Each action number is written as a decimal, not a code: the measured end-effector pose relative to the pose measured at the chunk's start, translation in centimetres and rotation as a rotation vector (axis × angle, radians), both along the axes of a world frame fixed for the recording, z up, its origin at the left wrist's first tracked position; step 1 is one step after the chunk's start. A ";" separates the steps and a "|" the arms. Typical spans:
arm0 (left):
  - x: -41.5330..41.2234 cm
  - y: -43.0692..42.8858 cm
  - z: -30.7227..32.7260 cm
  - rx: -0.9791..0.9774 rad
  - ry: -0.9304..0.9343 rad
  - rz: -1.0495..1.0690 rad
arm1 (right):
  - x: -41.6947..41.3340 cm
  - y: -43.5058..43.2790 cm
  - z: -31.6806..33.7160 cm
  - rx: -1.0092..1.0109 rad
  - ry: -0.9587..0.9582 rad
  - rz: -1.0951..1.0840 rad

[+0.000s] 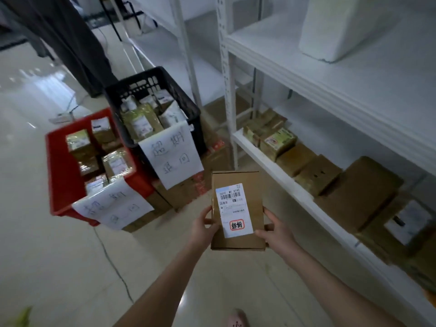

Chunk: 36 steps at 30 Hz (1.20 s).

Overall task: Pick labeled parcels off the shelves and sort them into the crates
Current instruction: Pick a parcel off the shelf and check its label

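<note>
A small brown cardboard parcel (238,241) with a white barcode label and a red stamp is held flat in front of me. My left hand (203,228) grips its left edge and my right hand (274,230) grips its right edge. A red crate (57,175) and a black crate (165,77) stand on cardboard boxes to the left, each holding several parcels and each with a handwritten paper sign on its front. More brown parcels (316,174) lie on the lower shelf (280,178) at right.
White metal shelving fills the right side, with a white foam box (342,29) on an upper shelf. A cable (113,263) runs across the glossy floor. Dark cloth hangs at top left. My foot (237,318) shows at the bottom.
</note>
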State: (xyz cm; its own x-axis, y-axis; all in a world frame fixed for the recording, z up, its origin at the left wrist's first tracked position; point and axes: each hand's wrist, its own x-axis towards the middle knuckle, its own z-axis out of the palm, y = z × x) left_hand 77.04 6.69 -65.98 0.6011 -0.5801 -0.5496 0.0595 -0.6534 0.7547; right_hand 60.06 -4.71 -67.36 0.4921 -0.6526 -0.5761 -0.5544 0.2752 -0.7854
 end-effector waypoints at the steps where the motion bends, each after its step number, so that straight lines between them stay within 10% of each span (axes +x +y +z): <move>1: 2.0 0.1 0.5 0.002 -0.004 0.026 | 2.2 -0.4 0.3 0.011 -0.005 0.024; 26: 41.5 -17.7 3.0 0.019 -0.125 0.334 | 49.3 -24.3 3.9 -0.159 -0.026 0.347; 36: 48.3 -21.7 -3.2 0.315 -0.453 -0.191 | 56.8 -25.6 -1.6 -0.662 0.515 0.488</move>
